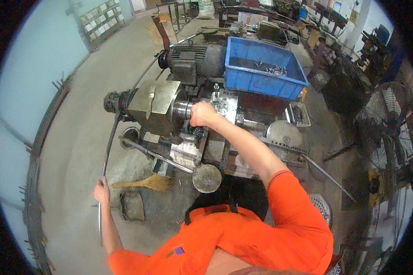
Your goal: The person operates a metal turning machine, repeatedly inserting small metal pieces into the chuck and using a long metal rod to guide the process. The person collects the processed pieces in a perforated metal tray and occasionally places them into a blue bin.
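My left hand [103,190] is closed around a long metal rod [109,153] at the left. The rod slants up from below my hand to the pulley end of a small lathe's headstock [153,107]. My right hand [203,114] is closed at the front of the shiny spindle collar [182,110], and its fingers hide whatever is in them. A flat metal plate [159,96] covers the headstock. Beneath my right hand, the machine bed carries metal chips.
Behind the lathe are an electric motor [192,62] and a blue bin [261,89] with small metal pieces in it. Round metal discs [207,178] stand near my body. A straw broom [153,183] lies on the floor; a large fan [385,123] stands right.
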Demonstrator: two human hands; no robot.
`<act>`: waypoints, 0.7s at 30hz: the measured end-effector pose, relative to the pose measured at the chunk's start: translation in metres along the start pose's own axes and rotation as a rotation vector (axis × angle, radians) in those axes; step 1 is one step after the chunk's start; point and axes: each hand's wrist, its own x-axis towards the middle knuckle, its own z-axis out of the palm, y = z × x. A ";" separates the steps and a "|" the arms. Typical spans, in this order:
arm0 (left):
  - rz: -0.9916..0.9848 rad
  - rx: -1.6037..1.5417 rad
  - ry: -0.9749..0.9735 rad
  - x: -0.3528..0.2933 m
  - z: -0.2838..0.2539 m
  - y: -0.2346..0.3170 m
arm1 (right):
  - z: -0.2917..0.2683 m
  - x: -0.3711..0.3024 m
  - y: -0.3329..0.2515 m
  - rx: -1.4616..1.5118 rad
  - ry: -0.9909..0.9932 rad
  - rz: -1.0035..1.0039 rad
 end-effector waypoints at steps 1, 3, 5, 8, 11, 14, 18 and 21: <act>0.024 -0.010 0.041 -0.015 -0.009 0.015 | 0.004 0.002 0.005 -0.001 0.070 -0.005; -0.035 0.018 -0.015 -0.017 -0.015 0.009 | 0.007 0.001 0.001 0.030 0.072 -0.048; -0.078 0.001 -0.028 -0.016 -0.019 0.006 | 0.003 -0.001 -0.004 0.078 0.096 -0.061; -0.092 0.000 0.009 -0.018 -0.011 0.005 | 0.004 0.000 -0.003 0.069 0.120 -0.086; -0.085 0.043 0.070 -0.023 -0.016 0.018 | 0.008 0.003 0.000 -0.021 0.132 -0.085; -0.028 0.085 0.051 0.019 -0.007 -0.012 | 0.012 0.003 0.003 -0.075 0.156 -0.115; -0.109 0.057 0.028 0.001 -0.023 0.008 | 0.013 0.003 0.001 -0.106 0.153 -0.144; -0.124 0.008 0.017 -0.051 -0.028 0.040 | 0.012 0.002 -0.002 -0.083 0.156 -0.130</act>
